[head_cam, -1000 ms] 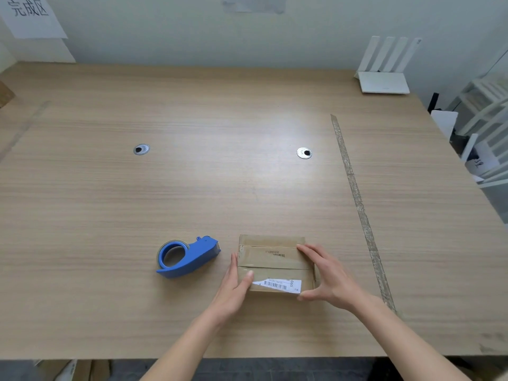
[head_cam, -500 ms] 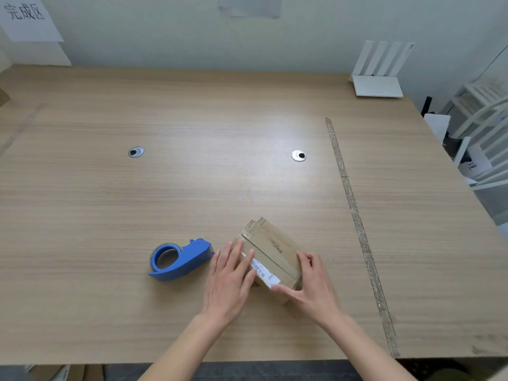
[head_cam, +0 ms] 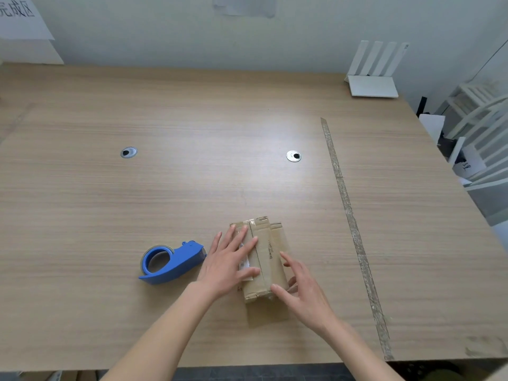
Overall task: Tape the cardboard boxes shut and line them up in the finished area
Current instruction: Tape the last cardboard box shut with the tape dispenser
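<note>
Head view: one box (head_cam: pixel 270 259), two hands.

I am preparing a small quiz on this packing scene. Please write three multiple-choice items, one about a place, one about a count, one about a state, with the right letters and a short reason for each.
1. Where does the blue plastic tape dispenser lie relative to the small brown cardboard box?
A. on its left
B. on its right
C. on top of it

2. How many round metal cable holes show in the light wooden table?
A. one
B. two
C. four

3. How is the left hand?
A. gripping the dispenser
B. flat on the box
C. off the table

Answers: 1 A, the dispenser lies beside the left hand; 2 B, one hole left, one hole right; 3 B, its straight fingers rest on the box top.
</note>
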`<state>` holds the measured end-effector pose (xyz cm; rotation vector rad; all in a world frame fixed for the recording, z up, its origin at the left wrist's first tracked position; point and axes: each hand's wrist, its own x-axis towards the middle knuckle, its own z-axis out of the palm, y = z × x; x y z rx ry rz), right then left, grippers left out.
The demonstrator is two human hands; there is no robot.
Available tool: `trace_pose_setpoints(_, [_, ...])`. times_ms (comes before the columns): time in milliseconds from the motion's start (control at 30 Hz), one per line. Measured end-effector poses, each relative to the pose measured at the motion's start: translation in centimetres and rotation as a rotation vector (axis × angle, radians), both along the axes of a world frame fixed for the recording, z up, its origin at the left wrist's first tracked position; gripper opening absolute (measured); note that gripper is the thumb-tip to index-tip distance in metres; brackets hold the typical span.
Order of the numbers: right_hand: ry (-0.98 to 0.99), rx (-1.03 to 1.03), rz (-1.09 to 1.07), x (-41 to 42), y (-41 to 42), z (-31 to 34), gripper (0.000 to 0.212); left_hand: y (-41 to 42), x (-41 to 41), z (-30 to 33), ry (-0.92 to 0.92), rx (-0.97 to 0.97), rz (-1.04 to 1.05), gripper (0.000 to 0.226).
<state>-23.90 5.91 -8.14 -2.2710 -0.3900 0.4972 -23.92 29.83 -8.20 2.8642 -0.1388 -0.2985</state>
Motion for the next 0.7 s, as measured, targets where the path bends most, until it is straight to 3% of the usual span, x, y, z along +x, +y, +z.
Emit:
trace_pose_setpoints(100, [-0.039,-0.003,0.074,0.4,0.5,-0.3,0.068,0.1,0.9,0.4,-0.079,0.038,-0.060,0.070])
trace_pose_setpoints(200, [-0.083,-0.064,0.005,0.9,2.1,-0.4,0.062,-0.6,0.5,0.6,-0.207,-0.013,0.083,0.055])
trace_pose_setpoints(267, [-0.122,-0.123,-0.015,1.0,3.5,-0.3,0.062,-0.5,-0.1,0.5,-0.194,-0.069,0.148,0.051])
trace_pose_setpoints(367, [-0.117,-0.119,-0.062,1.7,5.1,-0.3,0.063,0.9,-1.0,0.3,-0.184,-0.077,0.197,0.060])
trace_pose_setpoints(567, [-0.098,-0.141,-0.066,2.1,5.5,-0.3,0.069,5.6,-3.6,1.1,-0.376,-0.052,0.415,0.060])
trace_pose_setpoints(700, [-0.170,-0.120,-0.035,1.5,5.3,-0.1,0.074,8.6,-6.3,0.7,-0.274,0.079,0.537,0.071])
